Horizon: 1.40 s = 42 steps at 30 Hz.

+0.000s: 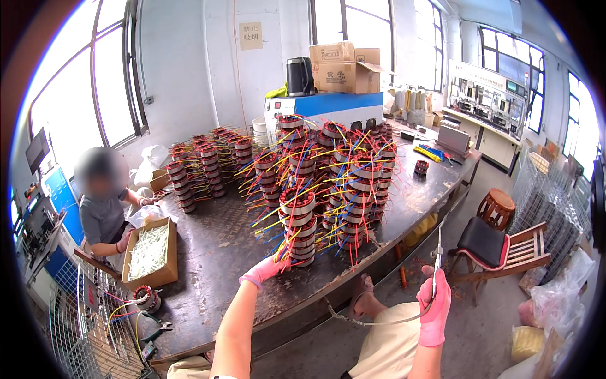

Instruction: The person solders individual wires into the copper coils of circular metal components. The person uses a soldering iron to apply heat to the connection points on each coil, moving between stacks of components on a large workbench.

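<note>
My left hand (pixel 265 270), in a pink glove, reaches to the base of the nearest stack of wound motor stators (pixel 298 228) with red, yellow and blue wires, and touches its lowest coil. My right hand (pixel 434 307), also pink-gloved, is raised off the table's edge and grips a slim metal tool (pixel 438 252) that points upward, with a thin cable (pixel 379 322) trailing from it. Many more stator stacks (pixel 353 158) crowd the dark worktable (pixel 214 252) behind.
Another person (pixel 104 208) sits at the table's left by a cardboard box of white pieces (pixel 150 252). Cardboard boxes (pixel 344 68) sit on a blue-and-white machine (pixel 328 107) at the back. A wooden chair (pixel 499 246), a stool (pixel 497 207) and wire cages (pixel 543 202) stand at right.
</note>
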Tool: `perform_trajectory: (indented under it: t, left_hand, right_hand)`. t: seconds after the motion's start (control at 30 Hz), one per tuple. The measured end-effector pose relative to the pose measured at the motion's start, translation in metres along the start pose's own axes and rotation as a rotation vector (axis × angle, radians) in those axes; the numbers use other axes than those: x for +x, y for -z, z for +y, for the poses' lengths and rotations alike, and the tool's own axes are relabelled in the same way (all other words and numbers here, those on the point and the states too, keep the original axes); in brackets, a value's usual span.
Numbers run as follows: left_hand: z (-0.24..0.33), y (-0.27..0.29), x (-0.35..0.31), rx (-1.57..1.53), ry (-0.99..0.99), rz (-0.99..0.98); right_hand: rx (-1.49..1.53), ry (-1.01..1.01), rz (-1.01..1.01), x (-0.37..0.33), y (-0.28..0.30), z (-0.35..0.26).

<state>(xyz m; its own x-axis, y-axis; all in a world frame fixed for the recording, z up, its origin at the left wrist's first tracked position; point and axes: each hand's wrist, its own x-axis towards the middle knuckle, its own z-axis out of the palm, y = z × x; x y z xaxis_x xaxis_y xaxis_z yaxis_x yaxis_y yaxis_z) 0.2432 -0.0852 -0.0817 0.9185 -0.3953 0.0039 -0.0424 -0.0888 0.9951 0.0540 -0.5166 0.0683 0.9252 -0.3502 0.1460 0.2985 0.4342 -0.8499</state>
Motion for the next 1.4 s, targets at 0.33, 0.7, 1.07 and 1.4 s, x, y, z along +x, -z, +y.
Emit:
perform_trajectory:
  t: [0.33,0.7,1.07,1.4]
  left_hand:
    - [0.011,0.005,-0.020,0.119,0.064,-0.093]
    - [0.033,-0.007,-0.035,0.087,0.094,-0.064]
    - [0.263,0.025,-0.089,0.507,-0.160,0.452]
    - [0.264,-0.081,0.009,1.204,-0.086,0.365]
  right_hand:
    - [-0.009,-0.021,-0.013,-0.009,-0.007,0.003]
    - [-0.048,-0.054,-0.076,-0.015,-0.015,0.001]
    - [0.004,-0.110,-0.079,-0.016,-0.010,0.004]
    - [-0.032,-0.118,-0.103,-0.030,-0.005,-0.013]
